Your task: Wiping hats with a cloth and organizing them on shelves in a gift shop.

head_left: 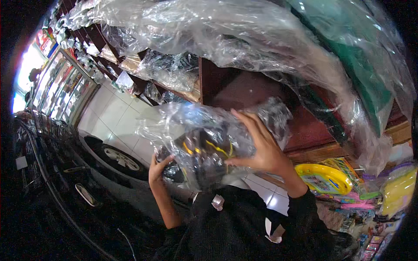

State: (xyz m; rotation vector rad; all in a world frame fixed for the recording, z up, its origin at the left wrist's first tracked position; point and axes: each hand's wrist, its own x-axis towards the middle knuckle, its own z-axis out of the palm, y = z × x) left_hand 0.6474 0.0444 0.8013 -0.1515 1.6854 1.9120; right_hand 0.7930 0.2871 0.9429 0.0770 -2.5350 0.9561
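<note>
Between my two hands is a crumpled clear plastic bag (pixel 199 140) with dark contents that carry yellow stripes. What the contents are, I cannot tell through the shiny film. My left hand (pixel 159 169) grips the bag's lower left side, thumb on top. On the right side, my right hand (pixel 261 143) presses on the film with the thumb and fingers spread around it. The bag is held in front of my chest, before an open compartment of a dark wooden shelf (pixel 241 84). Loose film trails off to the right, beyond my right hand.
Large clear plastic sheets (pixel 209 26) hang over the shelf front. Left of me stands a dark car with a silver wheel (pixel 121 159) on a tiled floor (pixel 109 111). A yellow plastic tray (pixel 323 178) and colourful packaged goods lie at the right. A glass display case (pixel 65 84) stands far left.
</note>
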